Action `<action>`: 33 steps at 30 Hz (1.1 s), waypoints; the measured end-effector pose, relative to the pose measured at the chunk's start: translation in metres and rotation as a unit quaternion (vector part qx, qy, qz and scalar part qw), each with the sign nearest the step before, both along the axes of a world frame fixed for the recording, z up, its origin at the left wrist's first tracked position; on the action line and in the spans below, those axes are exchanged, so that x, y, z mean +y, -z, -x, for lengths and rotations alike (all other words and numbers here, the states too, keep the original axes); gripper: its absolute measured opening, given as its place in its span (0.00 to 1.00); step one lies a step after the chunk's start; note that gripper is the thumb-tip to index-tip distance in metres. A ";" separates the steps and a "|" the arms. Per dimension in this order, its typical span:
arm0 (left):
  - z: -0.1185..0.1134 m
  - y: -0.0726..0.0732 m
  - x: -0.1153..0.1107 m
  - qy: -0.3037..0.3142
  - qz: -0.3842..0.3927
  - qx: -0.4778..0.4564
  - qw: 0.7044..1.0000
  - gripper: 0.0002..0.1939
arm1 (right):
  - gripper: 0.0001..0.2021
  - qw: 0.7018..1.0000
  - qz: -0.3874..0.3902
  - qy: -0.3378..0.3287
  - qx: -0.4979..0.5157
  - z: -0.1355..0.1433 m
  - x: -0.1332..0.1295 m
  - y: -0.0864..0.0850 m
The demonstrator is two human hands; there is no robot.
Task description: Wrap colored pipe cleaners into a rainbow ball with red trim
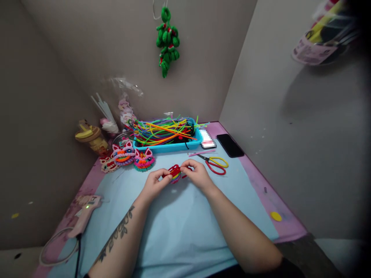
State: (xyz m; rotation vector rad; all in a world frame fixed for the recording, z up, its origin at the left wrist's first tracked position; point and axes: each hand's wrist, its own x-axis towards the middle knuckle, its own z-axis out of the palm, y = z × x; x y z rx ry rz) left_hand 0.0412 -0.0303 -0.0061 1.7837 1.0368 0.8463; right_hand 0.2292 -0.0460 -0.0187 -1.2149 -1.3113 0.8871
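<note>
A small red craft piece [175, 171] with rainbow-striped cords along its lower side is held up over the blue cloth. My left hand [156, 183] pinches it from the left, thumb and fingers closed on its edge. At its right side my right hand [197, 173] has its fingertips together on a red strand; the exact grip is partly hidden by the fingers. Scissors [216, 163] with one yellow and one red handle lie just right of my right hand. Colourful finished animal-face pieces [144, 159] rest to the left of my left hand.
A blue tray [168, 146] of many-coloured cords stands at the back. Right of it lie a black phone [230, 145] and a pixelated card [207, 139]. A pink glue gun [85, 215] with its cable is at the left, a yellow disc [276, 216] at the right edge.
</note>
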 end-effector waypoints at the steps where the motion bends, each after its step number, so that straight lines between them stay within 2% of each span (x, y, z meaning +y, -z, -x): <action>1: 0.001 0.001 0.000 0.003 0.008 -0.003 1.000 0.12 | 0.04 1.000 0.002 -0.004 0.000 -0.001 0.000 0.000; 5: 0.004 0.007 0.004 0.031 0.039 -0.016 0.999 0.13 | 0.04 1.000 0.006 -0.028 0.005 -0.003 0.001 0.001; 7: 0.006 0.009 0.006 0.040 0.054 -0.023 0.997 0.13 | 0.04 0.999 -0.011 -0.043 -0.005 -0.004 0.001 0.001; 10: 0.007 0.010 0.008 0.055 0.073 -0.042 0.995 0.14 | 0.10 0.995 -0.050 -0.071 -0.041 -0.006 0.000 0.002; 12: 0.007 0.009 0.008 0.067 0.080 -0.047 0.993 0.14 | 0.08 0.992 -0.056 -0.103 -0.054 -0.007 0.000 0.003; 21: 0.004 0.001 0.005 0.088 0.031 -0.007 0.996 0.11 | 0.06 0.985 -0.009 -0.169 -0.031 -0.004 0.000 0.009; 26: -0.001 -0.002 0.001 0.093 0.036 0.031 0.995 0.14 | 0.04 0.985 -0.015 -0.157 -0.076 0.006 -0.004 0.008; 30: -0.001 0.000 0.002 0.070 0.046 0.033 0.996 0.15 | 0.02 0.989 -0.022 -0.128 -0.078 0.009 -0.005 0.009; 33: 0.001 0.002 0.005 0.031 0.039 0.017 0.999 0.14 | 0.11 0.993 -0.040 -0.084 -0.074 0.005 -0.004 0.009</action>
